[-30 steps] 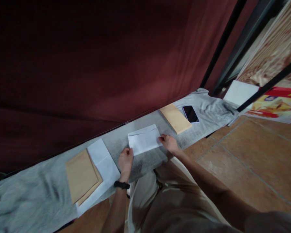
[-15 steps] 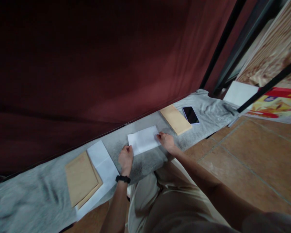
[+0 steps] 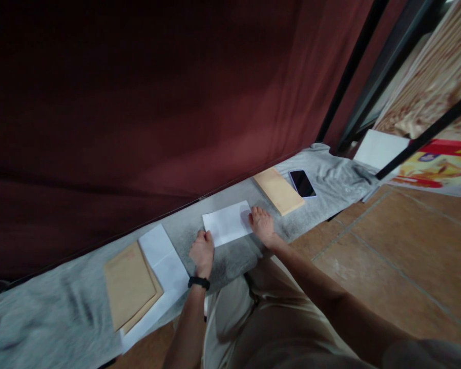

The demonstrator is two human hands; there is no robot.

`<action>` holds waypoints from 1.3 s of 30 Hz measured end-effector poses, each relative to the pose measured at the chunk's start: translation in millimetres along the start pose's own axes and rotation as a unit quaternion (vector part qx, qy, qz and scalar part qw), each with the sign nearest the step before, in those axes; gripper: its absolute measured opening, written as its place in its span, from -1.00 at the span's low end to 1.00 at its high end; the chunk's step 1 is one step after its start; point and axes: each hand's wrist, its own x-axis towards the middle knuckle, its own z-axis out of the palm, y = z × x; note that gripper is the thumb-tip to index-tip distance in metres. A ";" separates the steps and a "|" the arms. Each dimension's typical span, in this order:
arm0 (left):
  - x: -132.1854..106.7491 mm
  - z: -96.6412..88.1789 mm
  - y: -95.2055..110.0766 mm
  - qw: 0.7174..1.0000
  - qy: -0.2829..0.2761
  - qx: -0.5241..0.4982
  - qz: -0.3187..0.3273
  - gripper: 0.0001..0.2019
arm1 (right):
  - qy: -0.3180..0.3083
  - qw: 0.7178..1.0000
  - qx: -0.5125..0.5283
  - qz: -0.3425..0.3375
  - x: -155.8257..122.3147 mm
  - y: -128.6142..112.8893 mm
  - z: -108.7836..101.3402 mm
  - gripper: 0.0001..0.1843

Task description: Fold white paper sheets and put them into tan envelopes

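Note:
A white envelope (image 3: 226, 224) lies flat on the grey cloth (image 3: 54, 302) in front of me. My left hand (image 3: 202, 251) is closed at the envelope's near left corner, its fingers curled and pinching the edge; a black band is on that wrist. My right hand (image 3: 262, 224) rests at the envelope's right edge with its fingers stretched out flat, touching the paper.
Left of me lie tan envelopes (image 3: 128, 284) on white sheets (image 3: 163, 261). To the right sit another tan envelope (image 3: 278, 190) and a dark phone (image 3: 302, 183). A dark red curtain (image 3: 157, 102) hangs behind. Tiled floor (image 3: 399, 241) and a white board (image 3: 380, 148) are at right.
The envelope's flap, raised one second ago, is now folded flat. My right hand shifted slightly up along the right edge and spread its fingers; my left hand stayed at the left corner.

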 end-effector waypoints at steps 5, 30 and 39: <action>-0.6 2.3 0.1 1.000 0.009 0.015 0.007 -0.65 | 0.054 0.988 0.050 -0.132 -10.4 -14.2 13.3 -0.52; -17.2 48.7 21.9 0.953 0.071 -0.072 0.286 -0.50 | 0.045 0.984 0.011 -0.172 -24.9 -18.8 46.9 -0.42; -19.8 43.3 26.2 0.955 0.085 -0.019 0.282 -0.49 | 0.051 0.983 0.002 -0.174 -23.1 -18.6 45.5 -0.43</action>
